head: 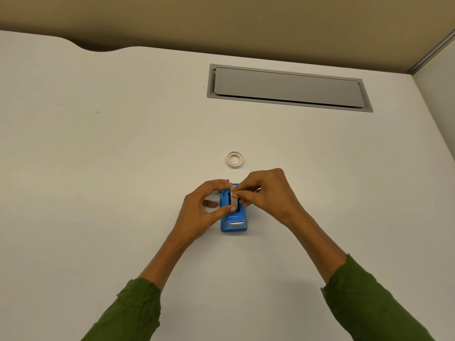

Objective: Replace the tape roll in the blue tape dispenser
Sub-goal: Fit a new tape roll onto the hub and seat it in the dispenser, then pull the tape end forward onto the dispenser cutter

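The blue tape dispenser (234,219) stands on the white desk, its metal cutter facing me. A pale tape roll (234,201) sits upright in the dispenser's slot. My left hand (204,207) pinches this roll from the left, index finger at its far edge and thumb at its near edge. From the right, my right hand (264,193) holds the same roll with its fingertips. A second tape roll (235,159) lies flat on the desk just beyond the dispenser, untouched.
A grey recessed cable flap (288,87) is set into the white desk (123,143) at the back right. A tan partition wall runs behind the desk's curved far edge. Green sleeves cover both forearms.
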### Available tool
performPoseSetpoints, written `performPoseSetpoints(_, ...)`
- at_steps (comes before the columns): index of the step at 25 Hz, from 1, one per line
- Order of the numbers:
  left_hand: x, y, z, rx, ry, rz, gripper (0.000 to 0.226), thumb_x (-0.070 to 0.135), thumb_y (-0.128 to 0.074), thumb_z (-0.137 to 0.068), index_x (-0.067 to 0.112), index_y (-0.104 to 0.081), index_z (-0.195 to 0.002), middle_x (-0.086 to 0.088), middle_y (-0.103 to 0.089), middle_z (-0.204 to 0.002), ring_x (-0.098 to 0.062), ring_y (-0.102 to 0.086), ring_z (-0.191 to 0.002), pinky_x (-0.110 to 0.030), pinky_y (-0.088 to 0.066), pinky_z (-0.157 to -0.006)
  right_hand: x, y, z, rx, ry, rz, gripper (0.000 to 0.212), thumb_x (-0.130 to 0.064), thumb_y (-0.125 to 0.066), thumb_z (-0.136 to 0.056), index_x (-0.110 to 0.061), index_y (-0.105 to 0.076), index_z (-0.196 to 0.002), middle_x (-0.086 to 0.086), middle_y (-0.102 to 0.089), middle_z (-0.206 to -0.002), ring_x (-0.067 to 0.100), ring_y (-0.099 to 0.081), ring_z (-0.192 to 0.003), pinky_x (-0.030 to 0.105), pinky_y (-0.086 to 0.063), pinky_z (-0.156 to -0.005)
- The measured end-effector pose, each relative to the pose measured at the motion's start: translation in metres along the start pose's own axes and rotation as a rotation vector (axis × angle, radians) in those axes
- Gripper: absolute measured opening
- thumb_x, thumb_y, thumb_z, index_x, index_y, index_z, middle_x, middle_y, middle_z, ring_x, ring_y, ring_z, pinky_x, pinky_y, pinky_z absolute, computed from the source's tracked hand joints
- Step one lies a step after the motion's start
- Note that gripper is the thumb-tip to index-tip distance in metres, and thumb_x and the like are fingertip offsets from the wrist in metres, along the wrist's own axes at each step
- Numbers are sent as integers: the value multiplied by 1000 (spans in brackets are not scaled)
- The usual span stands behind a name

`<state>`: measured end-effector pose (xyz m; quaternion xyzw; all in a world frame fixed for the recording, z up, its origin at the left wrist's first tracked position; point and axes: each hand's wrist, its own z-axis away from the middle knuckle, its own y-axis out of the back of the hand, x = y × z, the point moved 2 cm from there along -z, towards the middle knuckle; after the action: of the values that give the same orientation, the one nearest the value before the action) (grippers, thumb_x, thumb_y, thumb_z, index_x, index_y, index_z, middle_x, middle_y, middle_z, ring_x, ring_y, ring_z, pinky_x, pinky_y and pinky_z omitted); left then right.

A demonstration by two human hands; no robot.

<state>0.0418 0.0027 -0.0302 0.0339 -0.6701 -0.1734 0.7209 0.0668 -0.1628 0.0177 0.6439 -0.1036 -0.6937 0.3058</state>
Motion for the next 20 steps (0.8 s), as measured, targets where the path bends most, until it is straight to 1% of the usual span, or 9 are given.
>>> performPoseSetpoints(4,-1,-1,0,-3,-10,-2,43,21,-75,-72,24,-59,-112,11,-59,-119,1,-54,-105,-19,-54,-78,-2,-3,0,35,82,142,7,-13,-71,-80,-14,-74,-86,4,-70,-81,15,-64,-69,31,-58,-61)
performPoseSetpoints(7,-2,-1,0,-1,-14,6,45,20,-75,-72,26,-57,-113,13,-59,-117,4,-53,-103,-13,-52,-76,0,-6,3,85,91,153,6,-15,-69,-81,-15,-73,-87,3,-69,-82,14,-62,-71,32,-57,-62)
performPoseSetpoints(10,-1,-4,3,1,1,-18,50,22,-74,-72,26,-53,-117,11,-58,-117,-3,-54,-105,-10,-49,-77,3,-8,9,150,77,118,5,-16,-71,-80,-17,-73,-85,1,-70,-82,10,-61,-71,27,-52,-62)
performPoseSetpoints(11,-1,-4,4,-9,10,-32,55,23,-74,-72,27,-50,-121,10,-56,-121,-5,-54,-106,-9,-48,-77,4,-10,11,172,93,134,5,-17,-71,-80,-17,-73,-85,0,-69,-82,9,-59,-70,24,-49,-61)
performPoseSetpoints(13,-1,0,9,-50,35,-48,69,31,-75,-69,33,-40,-129,13,-49,-128,-3,-50,-110,-5,-47,-78,5,-16,15,220,127,190,10,-19,-74,-77,-17,-73,-86,2,-64,-85,11,-53,-73,19,-42,-62)
performPoseSetpoints(15,-3,6,15,-105,59,-46,88,38,-79,-62,39,-29,-134,15,-41,-136,-2,-45,-117,-7,-45,-81,6,-21,23,288,171,234,14,-19,-77,-74,-16,-74,-88,6,-59,-91,12,-46,-81,16,-35,-66)
performPoseSetpoints(16,-2,8,19,-138,60,-59,97,38,-82,-57,42,-23,-135,15,-36,-140,-2,-41,-121,-9,-42,-85,6,-22,28,321,204,252,14,-19,-77,-73,-16,-74,-87,8,-59,-93,12,-43,-85,19,-34,-68)
performPoseSetpoints(18,-2,8,23,-195,51,-114,109,35,-85,-52,46,-13,-133,13,-26,-149,-4,-33,-129,-13,-37,-95,8,-25,34,367,263,299,11,-23,-76,-73,-20,-75,-84,9,-61,-101,13,-42,-93,27,-34,-73)
performPoseSetpoints(20,0,1,22,-218,32,-178,112,36,-84,-54,45,-7,-134,10,-21,-152,-8,-28,-133,-27,-36,-104,12,-26,40,411,299,348,6,-26,-74,-75,-23,-75,-81,8,-62,-110,18,-43,-105,35,-33,-80)
